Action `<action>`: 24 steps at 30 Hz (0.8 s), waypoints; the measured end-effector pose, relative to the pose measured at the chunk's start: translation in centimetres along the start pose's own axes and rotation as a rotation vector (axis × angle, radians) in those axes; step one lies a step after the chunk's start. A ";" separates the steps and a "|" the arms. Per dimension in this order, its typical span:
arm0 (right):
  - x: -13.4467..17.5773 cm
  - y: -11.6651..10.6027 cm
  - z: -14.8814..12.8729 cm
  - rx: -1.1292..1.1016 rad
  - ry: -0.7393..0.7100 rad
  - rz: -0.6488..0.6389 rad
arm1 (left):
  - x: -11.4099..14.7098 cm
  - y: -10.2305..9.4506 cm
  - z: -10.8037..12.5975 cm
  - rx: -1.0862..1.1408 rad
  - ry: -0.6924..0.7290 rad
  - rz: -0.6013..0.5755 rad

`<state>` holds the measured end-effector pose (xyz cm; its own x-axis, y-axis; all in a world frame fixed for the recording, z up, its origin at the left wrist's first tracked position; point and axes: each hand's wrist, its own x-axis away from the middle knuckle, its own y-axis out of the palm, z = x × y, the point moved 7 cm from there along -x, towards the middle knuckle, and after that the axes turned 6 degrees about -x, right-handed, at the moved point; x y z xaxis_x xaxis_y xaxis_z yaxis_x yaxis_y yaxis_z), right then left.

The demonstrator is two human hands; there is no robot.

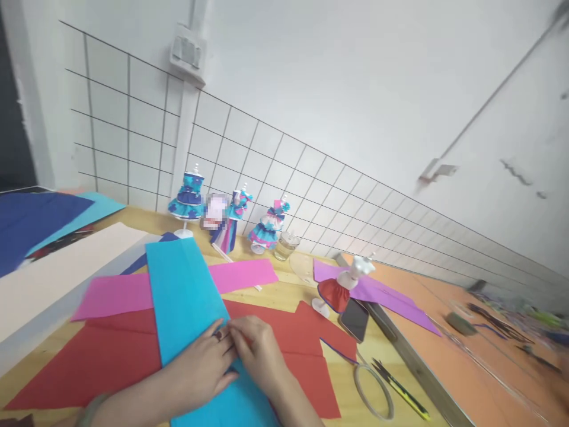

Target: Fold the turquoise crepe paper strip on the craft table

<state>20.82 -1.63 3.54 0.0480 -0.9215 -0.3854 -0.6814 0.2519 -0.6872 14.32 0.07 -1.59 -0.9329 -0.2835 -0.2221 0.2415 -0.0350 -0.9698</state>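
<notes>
A long light-blue sheet lies across red sheets and a pink sheet on the wooden table. My left hand rests flat on the blue sheet, a ring on one finger. My right hand sits just beside it, fingertips pinching at the blue sheet's right edge where the two hands meet. Both hands touch the blue sheet; neither lifts it.
Three small dressed mannequins stand by the wire grid at the back, beside a glass jar. A white mannequin with a red skirt, a phone, a purple sheet, a tape loop and a cutter lie right.
</notes>
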 end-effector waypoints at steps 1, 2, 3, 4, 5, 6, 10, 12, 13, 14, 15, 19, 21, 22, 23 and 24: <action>0.1 -0.1 -0.3 0.026 -0.010 -0.033 | 0.0 0.1 0.0 -0.005 0.004 -0.003; 0.4 -0.2 -0.5 0.054 -0.014 -0.058 | -0.1 0.1 0.0 -0.013 0.016 -0.003; 0.8 -0.6 -0.6 0.084 -0.010 -0.075 | -0.1 0.2 -0.1 -0.022 0.027 0.002; 1.2 -1.0 -0.5 0.117 0.003 -0.080 | -0.1 0.3 -0.2 -0.033 0.036 0.010; 1.9 -1.6 -0.3 0.150 0.024 -0.078 | -0.1 0.5 -0.4 -0.044 0.042 0.020; 2.6 -2.3 0.1 0.184 0.050 -0.068 | -0.1 0.6 -0.6 -0.057 0.045 0.033; 6.5 -6.3 3.1 0.319 0.208 0.008 | 0.0 1.4 -1.1 -0.096 0.063 0.083; 9.1 -9.3 5.6 0.399 0.324 0.069 | 0.0 1.5 -1.3 -0.093 0.064 0.108; 10.6 -11.0 6.9 0.441 0.392 0.100 | 0.0 1.5 -1.3 -0.089 0.064 0.115; 12.2 -12.9 8.3 0.492 0.468 0.143 | 0.0 1.5 -1.3 -0.084 0.062 0.117; 14.0 -14.9 9.6 0.548 0.547 0.183 | 0.0 1.4 -1.2 -0.078 0.059 0.109; 21.0 -21.7 14.0 0.753 0.841 0.293 | -0.1 1.1 -1.0 -0.046 0.035 0.020; 23.4 -23.2 15.4 0.799 0.905 0.281 | 0.0 0.9 -0.9 -0.010 0.018 -0.031; 24.3 -23.5 16.1 0.801 0.918 0.258 | -0.1 0.8 -0.9 0.012 0.010 -0.054; 24.9 -23.5 16.6 0.801 0.929 0.239 | -0.1 0.7 -0.8 0.034 0.003 -0.076; 25.4 -23.3 17.1 0.797 0.941 0.222 | -0.1 0.7 -0.8 0.053 -0.001 -0.094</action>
<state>50.39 -25.89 -0.73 -0.7747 -0.6071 -0.1770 0.0385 0.2341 -0.9715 14.31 0.86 -2.30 -0.9518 -0.2777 -0.1302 0.1668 -0.1123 -0.9796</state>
